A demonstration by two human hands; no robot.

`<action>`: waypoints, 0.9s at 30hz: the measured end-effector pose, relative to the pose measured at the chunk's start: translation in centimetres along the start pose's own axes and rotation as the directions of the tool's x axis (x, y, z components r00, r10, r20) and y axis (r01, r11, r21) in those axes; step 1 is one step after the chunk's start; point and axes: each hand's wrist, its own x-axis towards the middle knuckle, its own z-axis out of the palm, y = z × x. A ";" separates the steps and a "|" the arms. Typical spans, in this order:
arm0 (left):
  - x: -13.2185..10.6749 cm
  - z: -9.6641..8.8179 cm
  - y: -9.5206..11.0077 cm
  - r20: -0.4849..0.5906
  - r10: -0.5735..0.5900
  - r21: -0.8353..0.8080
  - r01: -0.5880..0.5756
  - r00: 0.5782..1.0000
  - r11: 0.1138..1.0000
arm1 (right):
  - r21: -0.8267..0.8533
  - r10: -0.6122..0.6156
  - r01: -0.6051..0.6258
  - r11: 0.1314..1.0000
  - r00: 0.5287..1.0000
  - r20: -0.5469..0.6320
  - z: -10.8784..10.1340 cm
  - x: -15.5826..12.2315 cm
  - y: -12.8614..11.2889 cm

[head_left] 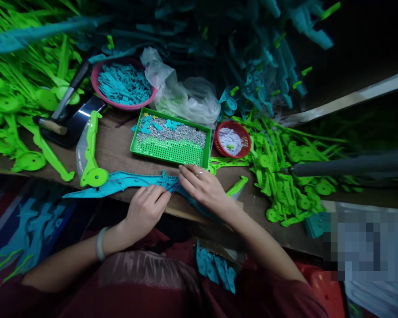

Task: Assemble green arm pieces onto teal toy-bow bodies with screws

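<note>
Head view: one blue plastic part, long, thin and ribbed, lying across the lower centre of the frame along the near edge of the desk, below the green tray; judged light, fairly stiff, smooth, liable to snap at its slender ends, best held at the broader middle. Hands: left hand, at centre, curled closed on the part's near edge; right hand, just right of centre, fingers drawn together on it, with purple thread between them, which fingertips pinch the thread cannot be told.
</note>
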 end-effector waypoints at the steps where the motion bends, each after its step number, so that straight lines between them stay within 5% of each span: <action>1: 0.0 0.2 0.2 0.005 -0.015 0.007 0.015 1.000 1.000 | -0.003 0.036 -0.037 0.999 0.998 -0.042 0.4 0.0 -0.3; 5: -0.3 0.7 0.4 0.047 -0.079 -0.021 0.080 0.996 0.997 | 0.169 0.279 -0.253 0.953 0.947 -0.156 2.6 -0.1 -1.3; 10: -0.8 1.0 -0.2 0.053 -0.012 -0.024 0.014 0.999 1.000 | 0.465 0.412 -0.319 0.826 0.904 -0.113 4.0 -0.4 -1.9; 20: -1.0 1.4 -0.5 -0.037 0.010 -0.045 -0.011 0.999 0.999 | 0.519 0.376 -0.290 0.804 0.924 -0.065 4.2 0.1 -0.8; 27: -1.2 1.0 -1.4 0.019 0.144 0.005 -0.144 0.989 0.990 | 0.541 0.315 -0.252 0.802 0.949 -0.026 4.1 0.0 0.0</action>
